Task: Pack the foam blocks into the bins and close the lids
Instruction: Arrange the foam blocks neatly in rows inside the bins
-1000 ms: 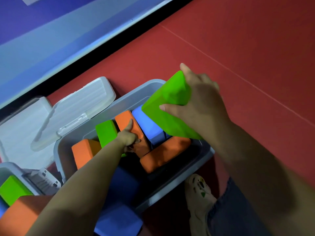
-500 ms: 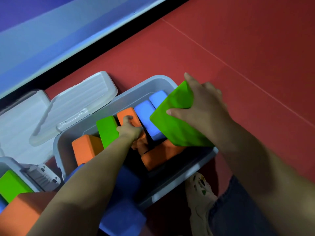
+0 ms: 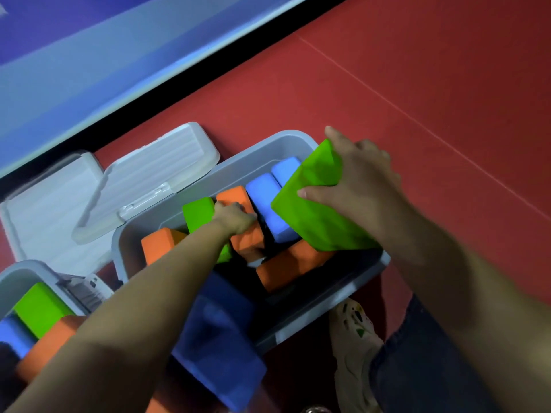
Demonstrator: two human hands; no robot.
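A grey bin (image 3: pixel 286 141) on the red floor holds orange, green and blue foam blocks. My right hand (image 3: pixel 357 186) grips a large green block (image 3: pixel 316 210), tilted over the bin's right end and resting on an orange block (image 3: pixel 286 266). My left hand (image 3: pixel 235 217) is down inside the bin, fingers curled on an upright orange block (image 3: pixel 238 201) between a green block (image 3: pixel 198 211) and a blue block (image 3: pixel 268 201). The bin's white lid (image 3: pixel 149 180) stands swung back behind it.
A second grey bin (image 3: pixel 21 272) at the lower left holds green, blue and orange blocks; its lid (image 3: pixel 41 201) lies back too. A dark blue block (image 3: pixel 220 347) lies at the near rim. My shoe (image 3: pixel 354 341) stands beside the bin. A wall rises behind.
My right hand has lowered the large green block toward the bin's right end. My left hand shifted slightly along the upright orange block inside the bin.
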